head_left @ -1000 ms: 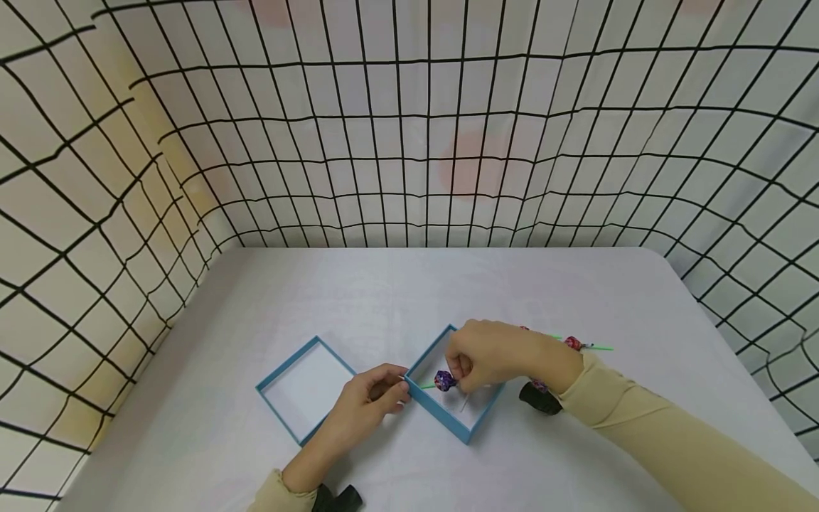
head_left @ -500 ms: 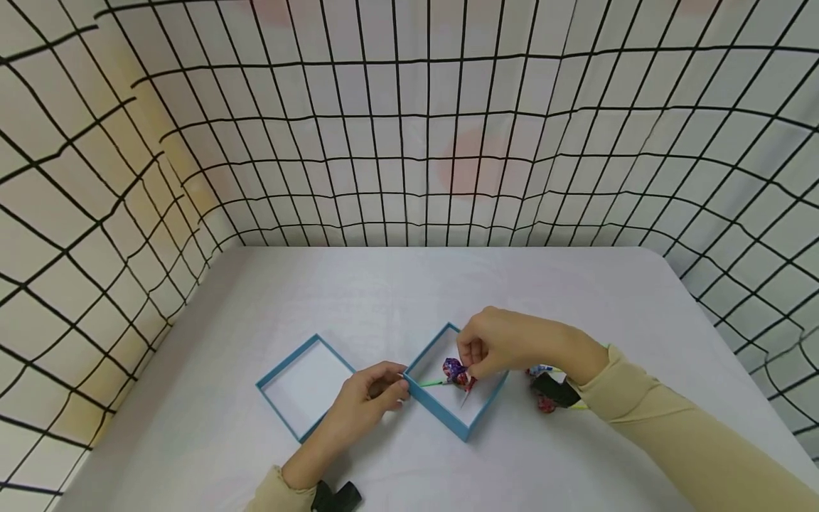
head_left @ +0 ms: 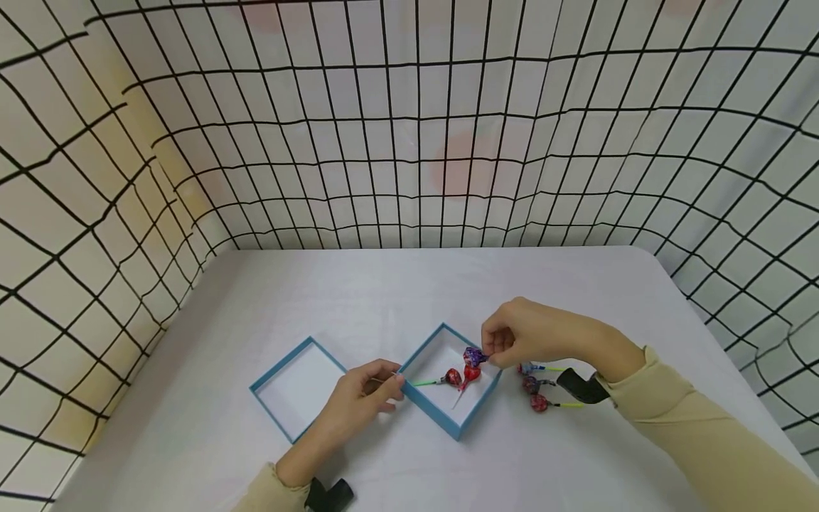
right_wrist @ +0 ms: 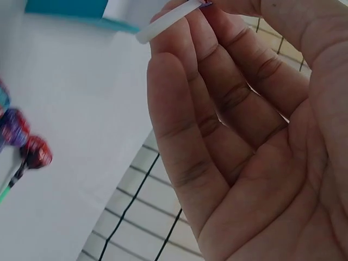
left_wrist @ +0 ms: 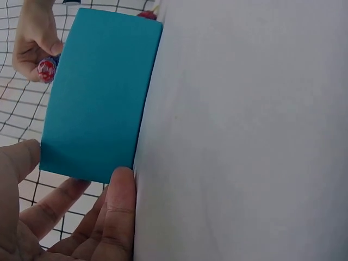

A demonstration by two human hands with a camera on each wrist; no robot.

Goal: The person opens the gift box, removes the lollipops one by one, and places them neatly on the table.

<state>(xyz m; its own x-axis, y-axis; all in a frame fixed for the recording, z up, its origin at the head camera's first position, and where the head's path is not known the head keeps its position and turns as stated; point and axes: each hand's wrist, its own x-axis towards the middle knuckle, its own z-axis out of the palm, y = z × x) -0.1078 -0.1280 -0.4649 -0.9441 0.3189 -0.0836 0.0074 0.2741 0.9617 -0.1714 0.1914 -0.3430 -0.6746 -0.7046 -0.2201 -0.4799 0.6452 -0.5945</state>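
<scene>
My right hand (head_left: 534,331) pinches a purple-wrapped lollipop (head_left: 474,356) over the right part of an open blue box (head_left: 435,412). In the right wrist view its white stick (right_wrist: 168,22) sticks out between the fingertips. Two red-wrapped lollipops lie in the box: one with a green stick (head_left: 453,377), the other (head_left: 471,373) with a white stick pointing toward the front. At the box's left corner, my left hand (head_left: 358,398) holds the wall. The left wrist view shows its fingertips against the blue side (left_wrist: 100,98) and edge of the box.
Left of the box lies its blue-rimmed lid (head_left: 297,387), white inside up. Several wrapped lollipops (head_left: 539,403) rest on the white table (head_left: 563,462) to the right, near my right wrist. Black netting (head_left: 416,156) hangs over the white backdrop behind the table.
My right hand has risen and moved right from inside the box, with the purple lollipop in its fingers. Two red lollipops now show in the box. The left hand stays at the corner.
</scene>
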